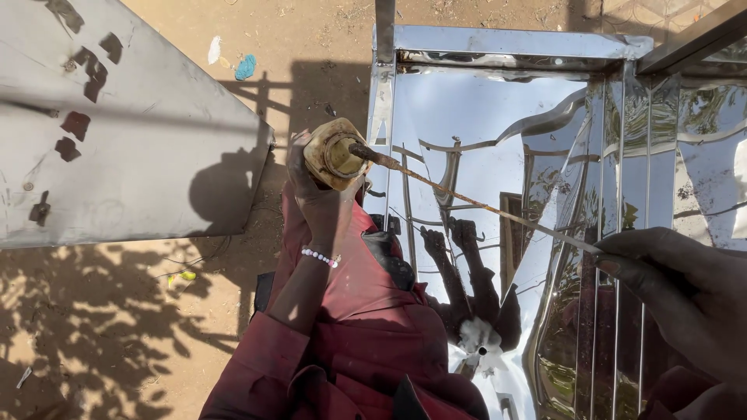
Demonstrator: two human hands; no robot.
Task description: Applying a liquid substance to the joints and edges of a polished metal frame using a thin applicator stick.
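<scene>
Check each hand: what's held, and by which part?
Left hand grips a small yellowish open container around its body. Right hand pinches the near end of a long thin rod, whose far tip sits in the container's mouth.

A small round container [333, 154], cream-coloured and smeared with grime, sits in the left hand [315, 194], held up in the air above the sandy ground. It is tilted so that its open mouth faces the camera, showing a dull yellowish paste inside and a stained rim. A long thin stick [475, 202], brownish and coated with residue near its lower end, runs in 1 straight slanted line from the container's mouth up to the fingertips of the right hand [685, 299], which pinch its far end. The stick's tip rests in the paste at the container's opening, in front of the polished metal frame.
</scene>
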